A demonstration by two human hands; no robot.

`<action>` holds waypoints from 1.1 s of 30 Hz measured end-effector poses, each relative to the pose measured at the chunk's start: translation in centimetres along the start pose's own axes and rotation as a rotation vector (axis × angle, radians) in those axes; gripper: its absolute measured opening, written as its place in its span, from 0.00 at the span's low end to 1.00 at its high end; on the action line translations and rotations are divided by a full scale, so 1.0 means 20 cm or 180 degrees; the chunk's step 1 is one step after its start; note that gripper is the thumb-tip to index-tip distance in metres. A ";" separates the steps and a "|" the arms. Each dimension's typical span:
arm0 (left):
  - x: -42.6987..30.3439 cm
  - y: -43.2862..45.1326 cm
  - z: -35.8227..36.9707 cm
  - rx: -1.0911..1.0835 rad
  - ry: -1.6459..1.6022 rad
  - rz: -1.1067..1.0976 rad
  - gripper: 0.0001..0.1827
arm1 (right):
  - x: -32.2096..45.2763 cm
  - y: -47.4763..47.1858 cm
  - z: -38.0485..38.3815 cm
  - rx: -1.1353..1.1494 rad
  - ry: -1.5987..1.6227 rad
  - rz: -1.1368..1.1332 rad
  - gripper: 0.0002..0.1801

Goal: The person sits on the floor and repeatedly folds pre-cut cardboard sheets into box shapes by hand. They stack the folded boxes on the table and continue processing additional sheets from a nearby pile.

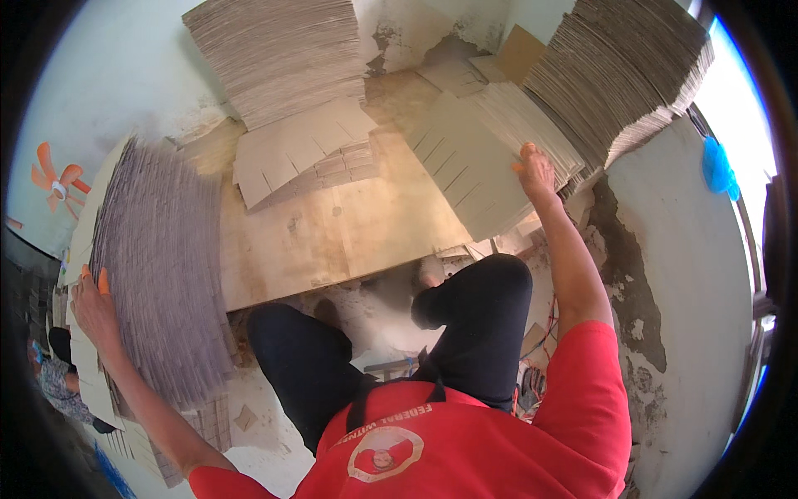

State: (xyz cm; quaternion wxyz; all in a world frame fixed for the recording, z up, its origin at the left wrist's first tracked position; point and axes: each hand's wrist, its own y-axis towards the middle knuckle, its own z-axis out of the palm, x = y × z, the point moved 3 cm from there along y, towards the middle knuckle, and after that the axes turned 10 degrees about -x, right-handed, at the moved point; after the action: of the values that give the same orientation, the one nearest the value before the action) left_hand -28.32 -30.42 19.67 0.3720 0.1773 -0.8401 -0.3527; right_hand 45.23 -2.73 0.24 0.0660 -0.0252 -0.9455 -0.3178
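Note:
My left hand is on the pale top face of a tall stack of cardboard sheets at the left. Orange covers show on its fingertips, and whether it grips a sheet is unclear. At the right of the low wooden table, my right hand touches the edge of a fanned pile of slotted cardboard sheets. Its orange-tipped thumb and finger are apart. Another slotted cardboard sheet lies tilted across a small pile of cut cardboard at the table's middle.
Tall cardboard stacks rise at the back left and back right. An orange-bladed fan is at far left, above another person. Cables lie by my right side. A blue plastic bag hangs at right.

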 end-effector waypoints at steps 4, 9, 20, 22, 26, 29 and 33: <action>-0.22 0.01 -0.03 -0.0557 -0.0574 0.0094 0.18 | 0.01 -0.03 0.01 -0.0253 -0.0491 -0.0411 0.21; -0.49 -0.01 -0.17 -0.0566 -0.1421 0.0037 0.15 | -0.08 0.10 0.07 0.0695 0.0172 0.0761 0.21; -1.54 -0.10 -0.11 0.1794 -0.5904 -0.1809 0.26 | 0.59 0.01 -0.35 0.0173 0.4761 0.1832 0.10; -1.73 -0.16 -0.05 0.2363 -0.6786 -0.2739 0.27 | 0.80 -0.08 -0.35 0.0930 0.5112 0.2142 0.11; -1.90 -0.26 0.08 0.2159 -0.7502 -0.4155 0.25 | 1.06 -0.24 -0.22 0.1795 0.4916 0.1759 0.12; -1.89 -0.25 0.13 0.2142 -0.7190 -0.4709 0.23 | 1.12 -0.22 -0.18 0.2527 0.4376 0.1260 0.15; -1.85 -0.20 0.17 0.2825 -0.7185 -0.3570 0.19 | 1.20 -0.09 -0.20 0.2606 0.3803 0.1232 0.17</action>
State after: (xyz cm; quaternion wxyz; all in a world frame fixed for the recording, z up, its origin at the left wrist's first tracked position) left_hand -6.23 -10.82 -3.28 -0.8049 0.2145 -0.5427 -0.1082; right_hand 21.65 -6.49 5.67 0.6270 0.0124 -0.7701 0.1171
